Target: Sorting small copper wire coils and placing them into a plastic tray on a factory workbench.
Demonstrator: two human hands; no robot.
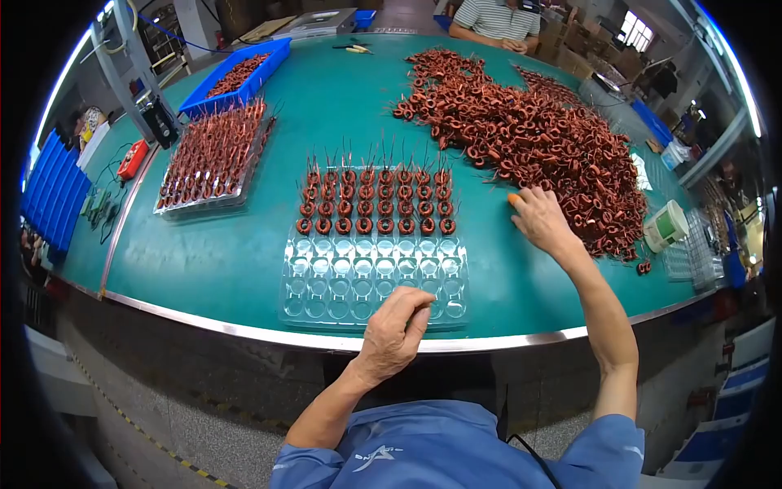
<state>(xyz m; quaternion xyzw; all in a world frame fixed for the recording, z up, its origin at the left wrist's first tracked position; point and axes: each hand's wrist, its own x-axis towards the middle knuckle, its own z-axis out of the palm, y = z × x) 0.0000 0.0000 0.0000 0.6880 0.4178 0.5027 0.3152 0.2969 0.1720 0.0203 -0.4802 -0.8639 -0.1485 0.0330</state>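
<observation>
A clear plastic tray (295,306) of round pockets lies in front of me. Its far rows hold copper-wound ring coils (365,226) with their wire leads pointing up; the near rows of pockets are bare. Over the tray's near edge, my left hand (391,336) is closed, fingers curled and thumb close to them; whatever may be between the fingertips is hidden. My right hand (542,220) reaches to the left edge of a large heap of loose coils (529,122). Its fingers are somewhat apart, an orange cover (513,198) shows on one fingertip, and no coil is visible in it.
Stacked full trays (213,159) stand to the left, behind them a blue bin (265,77) of coils. A white bucket (666,226) and stacked empty trays (692,253) sit at the right. Pliers (356,49) lie far back. Another person (497,24) sits across the table.
</observation>
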